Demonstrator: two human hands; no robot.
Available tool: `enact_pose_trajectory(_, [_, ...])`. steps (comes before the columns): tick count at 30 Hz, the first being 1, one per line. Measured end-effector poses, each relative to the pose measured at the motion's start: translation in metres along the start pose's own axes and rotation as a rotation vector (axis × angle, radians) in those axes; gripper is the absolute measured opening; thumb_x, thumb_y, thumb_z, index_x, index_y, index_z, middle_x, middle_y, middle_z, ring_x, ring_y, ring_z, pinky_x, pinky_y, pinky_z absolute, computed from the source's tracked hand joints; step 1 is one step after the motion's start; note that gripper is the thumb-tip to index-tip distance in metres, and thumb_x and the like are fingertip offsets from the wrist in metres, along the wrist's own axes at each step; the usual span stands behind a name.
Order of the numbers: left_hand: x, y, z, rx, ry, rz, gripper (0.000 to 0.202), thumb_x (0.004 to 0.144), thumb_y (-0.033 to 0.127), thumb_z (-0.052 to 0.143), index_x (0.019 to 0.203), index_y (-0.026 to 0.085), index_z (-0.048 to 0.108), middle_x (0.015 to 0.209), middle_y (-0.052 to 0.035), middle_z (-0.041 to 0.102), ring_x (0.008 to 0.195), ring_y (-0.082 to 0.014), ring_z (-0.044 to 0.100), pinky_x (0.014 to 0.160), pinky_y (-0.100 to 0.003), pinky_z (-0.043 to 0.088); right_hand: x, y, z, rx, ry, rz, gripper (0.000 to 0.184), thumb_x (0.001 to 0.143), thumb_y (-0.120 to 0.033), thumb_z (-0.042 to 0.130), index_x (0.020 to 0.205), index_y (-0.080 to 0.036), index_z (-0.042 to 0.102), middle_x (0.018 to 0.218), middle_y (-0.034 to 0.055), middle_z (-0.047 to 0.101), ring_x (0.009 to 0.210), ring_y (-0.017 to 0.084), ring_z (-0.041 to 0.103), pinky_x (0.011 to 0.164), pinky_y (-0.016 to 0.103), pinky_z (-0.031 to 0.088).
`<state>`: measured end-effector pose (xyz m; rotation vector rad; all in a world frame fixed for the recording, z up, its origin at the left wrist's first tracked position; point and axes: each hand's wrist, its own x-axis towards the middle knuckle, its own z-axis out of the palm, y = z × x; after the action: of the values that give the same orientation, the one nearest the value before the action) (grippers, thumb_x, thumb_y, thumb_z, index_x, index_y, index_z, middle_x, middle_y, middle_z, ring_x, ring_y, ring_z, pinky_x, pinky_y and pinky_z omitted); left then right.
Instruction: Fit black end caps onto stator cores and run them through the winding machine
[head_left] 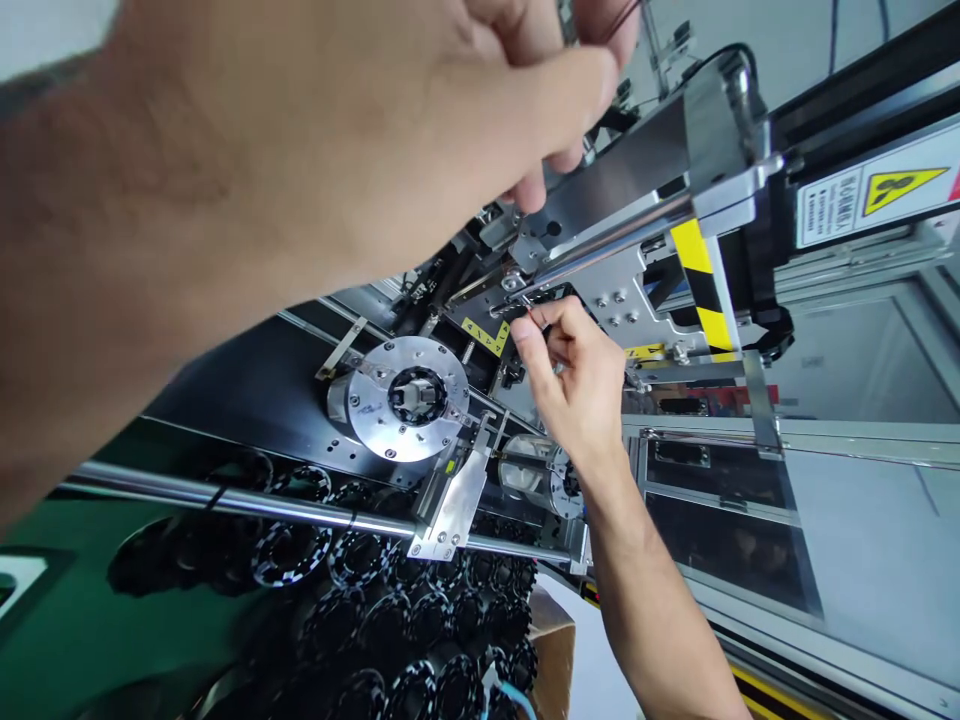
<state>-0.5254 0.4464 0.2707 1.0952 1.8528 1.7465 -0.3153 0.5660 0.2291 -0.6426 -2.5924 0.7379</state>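
A green table point(67, 650) carries rows of black rings point(416, 590) with pale marks around their rims, packed close together. Left of the rings, well apart, lies a white piece with a dark border point(31, 572).

Cool light glinted off the round metal plate point(373, 410) and the steel rod point(285, 510), while the black rings point(409, 625) lay in shadow; the near left hand point(457, 120) looked soft, and wide-angle distortion stretched the edges.
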Motion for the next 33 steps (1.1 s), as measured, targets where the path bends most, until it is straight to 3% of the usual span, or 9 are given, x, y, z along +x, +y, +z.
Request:
enact_pose_trajectory(4, [-0.007,0.000,0.006,0.142,-0.090,0.276,0.025,0.112,0.019,0.068,0.125,0.005,0.084,0.106,-0.0045,0.085,0.094,-0.0133,0.082,0.086,-0.028,0.064,-0.003,0.000,-0.012,-0.108,0.059,-0.060,0.059,0.115,-0.033,0.069,0.068,-0.024,0.034,0.067,-0.0035,0.036,0.066,0.014,0.038,0.067,0.036,0.033])
enact_pose_trajectory(7, [-0.007,-0.003,0.012,0.105,-0.066,0.229,0.003,0.104,0.015,0.087,0.107,0.014,0.087,0.094,0.0007,0.086,0.081,-0.0098,0.076,0.077,-0.028,0.056,-0.020,0.010,-0.025,-0.031,0.043,-0.006,0.063,0.117,-0.033,0.066,0.068,-0.023,0.029,0.066,-0.0039,0.031,0.063,0.014,0.031,0.064,0.037,0.026])
enact_pose_trajectory(12, [-0.023,-0.018,0.022,0.104,-0.045,0.151,0.011,0.106,0.027,0.090,0.097,0.025,0.085,0.090,0.0023,0.084,0.085,-0.0159,0.077,0.080,-0.034,0.053,-0.057,0.018,-0.056,0.074,0.018,0.119,0.066,0.118,-0.038,0.070,0.067,-0.021,0.031,0.066,-0.0040,0.032,0.062,0.014,0.032,0.062,0.037,0.025])
enact_pose_trajectory(15, [-0.048,-0.027,0.030,0.027,0.046,-0.047,0.031,0.097,0.037,0.098,0.121,0.027,0.081,0.117,-0.0035,0.086,0.096,-0.0213,0.079,0.081,-0.033,0.059,-0.072,0.017,-0.065,0.095,-0.018,0.170,0.066,0.118,-0.040,0.071,0.065,-0.021,0.037,0.066,-0.0033,0.036,0.063,0.014,0.035,0.062,0.037,0.026])
enact_pose_trajectory(18, [-0.074,-0.027,0.045,-0.338,0.083,-0.500,0.040,0.106,0.050,0.084,0.132,0.023,0.073,0.133,-0.0109,0.083,0.082,-0.0207,0.079,0.069,-0.034,0.065,-0.084,0.012,-0.057,0.114,-0.024,0.234,0.064,0.119,-0.048,0.069,0.065,-0.022,0.045,0.068,-0.0022,0.042,0.065,0.015,0.039,0.063,0.036,0.029])
enact_pose_trajectory(22, [-0.088,-0.015,0.075,-1.013,-0.053,-0.985,0.046,0.125,0.049,0.043,0.114,0.019,0.076,0.111,-0.0095,0.083,0.070,-0.0160,0.074,0.063,-0.030,0.065,-0.105,-0.002,-0.033,0.279,-0.113,0.401,0.068,0.119,-0.064,0.063,0.066,-0.022,0.053,0.068,-0.0007,0.051,0.065,0.016,0.046,0.062,0.034,0.035])
enact_pose_trajectory(27, [-0.104,0.001,0.102,-1.131,0.074,-1.160,0.062,0.123,0.036,0.052,0.064,0.024,0.036,0.063,0.0084,0.026,0.051,-0.0095,0.024,0.048,-0.019,0.044,-0.106,-0.010,-0.027,0.374,-0.130,0.464,0.045,0.117,-0.062,0.068,0.094,-0.028,0.085,0.077,-0.0004,0.067,0.073,0.018,0.061,0.070,0.033,0.049])
enact_pose_trajectory(30, [-0.125,0.010,0.103,-1.012,0.165,-1.195,0.064,0.120,0.041,0.058,0.063,0.026,0.033,0.064,0.0085,0.021,0.053,-0.0108,0.020,0.043,-0.020,0.036,-0.075,-0.005,-0.029,0.385,0.037,0.414,0.036,0.114,-0.062,0.075,0.130,-0.033,0.087,0.104,0.0023,0.080,0.098,0.020,0.074,0.091,0.037,0.061])
enact_pose_trajectory(33, [-0.147,0.012,0.102,-0.932,0.129,-1.122,0.065,0.117,0.047,0.063,0.063,0.026,0.032,0.063,0.0075,0.024,0.053,-0.0105,0.019,0.043,-0.022,0.028,-0.030,0.001,-0.017,0.405,-0.028,0.358,0.042,0.102,-0.066,0.090,0.116,-0.027,0.088,0.098,0.0027,0.080,0.085,0.018,0.071,0.079,0.036,0.063])
